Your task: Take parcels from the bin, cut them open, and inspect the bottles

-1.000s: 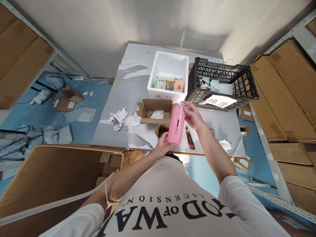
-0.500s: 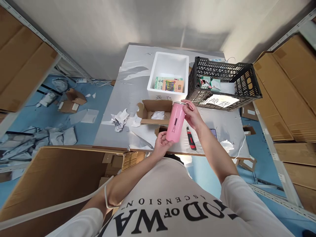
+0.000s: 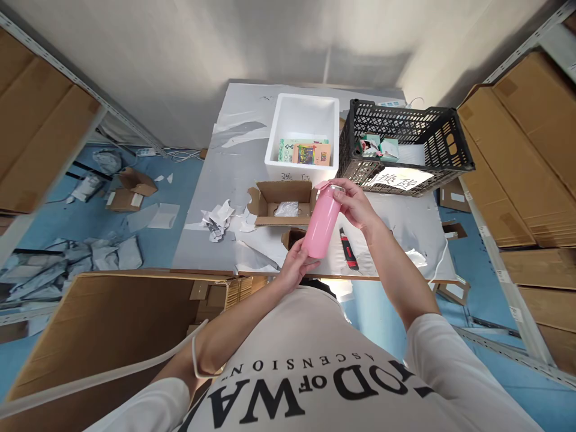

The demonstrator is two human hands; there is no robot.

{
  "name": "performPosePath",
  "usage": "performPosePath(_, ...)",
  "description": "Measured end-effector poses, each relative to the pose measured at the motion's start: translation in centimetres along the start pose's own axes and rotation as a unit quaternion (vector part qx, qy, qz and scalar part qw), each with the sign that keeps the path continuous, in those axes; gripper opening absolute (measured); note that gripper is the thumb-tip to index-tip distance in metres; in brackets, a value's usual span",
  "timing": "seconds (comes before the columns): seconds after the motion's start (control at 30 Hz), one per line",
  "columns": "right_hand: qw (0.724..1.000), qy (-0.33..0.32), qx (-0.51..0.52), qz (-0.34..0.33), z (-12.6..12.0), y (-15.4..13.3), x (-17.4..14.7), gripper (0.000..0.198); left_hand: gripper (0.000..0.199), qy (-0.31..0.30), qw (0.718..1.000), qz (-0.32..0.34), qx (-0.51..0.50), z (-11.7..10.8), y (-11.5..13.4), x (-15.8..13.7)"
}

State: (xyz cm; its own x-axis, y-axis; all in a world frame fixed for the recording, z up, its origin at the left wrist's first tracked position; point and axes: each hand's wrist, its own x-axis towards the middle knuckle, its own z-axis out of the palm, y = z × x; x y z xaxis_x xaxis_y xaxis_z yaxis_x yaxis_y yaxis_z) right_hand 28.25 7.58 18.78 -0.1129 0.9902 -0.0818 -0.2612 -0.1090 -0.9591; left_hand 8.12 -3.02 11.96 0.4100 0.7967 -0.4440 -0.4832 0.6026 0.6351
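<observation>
A pink insulated bottle (image 3: 323, 225) is held tilted in both hands above the front of the table. My left hand (image 3: 297, 262) grips its base from the left. Around its top, at the silvery rim and the pink strap, my right hand (image 3: 355, 204) is closed. The side turned to me is plain pink. Just behind and left of the bottle stands an open cardboard box (image 3: 279, 207) with crumpled clear plastic inside. A red and black utility knife (image 3: 348, 249) lies to the right of the bottle. Below the box, a smaller dark brown carton (image 3: 294, 237) is partly hidden.
A white foam box (image 3: 302, 129) with flat printed packets stands behind. Right of it is a black plastic crate (image 3: 407, 144) holding small boxes. Torn paper (image 3: 218, 220) lies at left. A large open carton (image 3: 135, 294) stands below the table's left front edge.
The bottle has been turned about its long axis, so its printed lettering no longer shows. The strap now sits at the upper left of its top.
</observation>
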Motion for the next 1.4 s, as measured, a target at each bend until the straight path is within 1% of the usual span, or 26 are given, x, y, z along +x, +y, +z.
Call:
performPosePath(0.13,1.000,0.005,-0.009,0.019,0.1,0.3,0.1,0.043,0.060,-0.005,1.000,0.003,0.026,0.1,-0.1,-0.3)
performPosePath(0.37,0.999,0.010,-0.024,0.035,0.2,0.8,-0.1,0.046,0.054,0.000,1.000,-0.007,0.011,-0.1,-0.5,-0.5)
performPosePath(0.5,0.999,-0.007,-0.015,0.035,-0.2,1.0,-0.5,0.048,0.055,-0.005,1.000,-0.023,-0.014,-0.4,-0.7,-0.4)
performPosePath(0.57,0.999,-0.021,-0.001,0.028,-0.4,1.0,-0.8,0.050,0.055,-0.012,0.999,-0.041,-0.035,-0.4,-0.5,-0.4)
performPosePath(0.63,0.999,-0.031,0.017,0.016,-0.6,1.0,-0.9,0.056,0.053,-0.035,0.995,-0.072,-0.057,-0.2,0.0,-0.4)
performPosePath(0.73,0.998,-0.040,0.052,-0.011,-0.5,1.1,-1.0,0.068,0.055,-0.085,0.982,-0.143,-0.087,0.6,1.0,-0.4)
performPosePath(0.8,0.996,-0.044,0.074,-0.026,-0.2,1.2,-1.0,0.073,0.056,-0.105,0.972,-0.181,-0.103,1.0,1.4,-0.3)
performPosePath(0.87,0.995,-0.041,0.084,-0.025,0.1,1.5,-0.9,0.074,0.057,-0.115,0.968,-0.200,-0.102,1.2,1.4,0.0)
performPosePath(0.93,0.996,-0.031,0.081,-0.012,0.2,1.7,-0.8,0.071,0.059,-0.125,0.969,-0.202,-0.073,1.1,1.2,0.5)
performPosePath(0.97,0.997,-0.025,0.077,-0.008,0.2,1.8,-0.7,0.069,0.060,-0.127,0.971,-0.196,-0.053,1.0,1.1,0.7)
performPosePath(1.03,0.997,-0.017,0.071,-0.005,-0.1,1.9,-0.5,0.067,0.063,-0.113,0.981,-0.159,-0.011,0.6,1.0,1.2)
performPosePath(1.13,0.997,-0.012,0.070,-0.006,-0.5,1.9,0.0,0.064,0.066,-0.080,0.993,-0.067,0.052,0.3,1.3,1.8)
performPosePath(1.2,0.997,-0.009,0.078,-0.006,-0.6,2.0,0.4,0.062,0.067,-0.079,0.992,-0.019,0.100,0.4,1.7,2.3)
performPosePath(1.3,0.996,0.000,0.091,-0.012,-0.4,2.1,1.1,0.061,0.067,-0.069,0.985,0.016,0.155,0.8,2.2,2.9)
performPosePath(1.4,0.996,0.013,0.087,-0.013,0.1,2.2,1.6,0.066,0.067,-0.040,0.984,0.035,0.170,1.2,2.3,3.5)
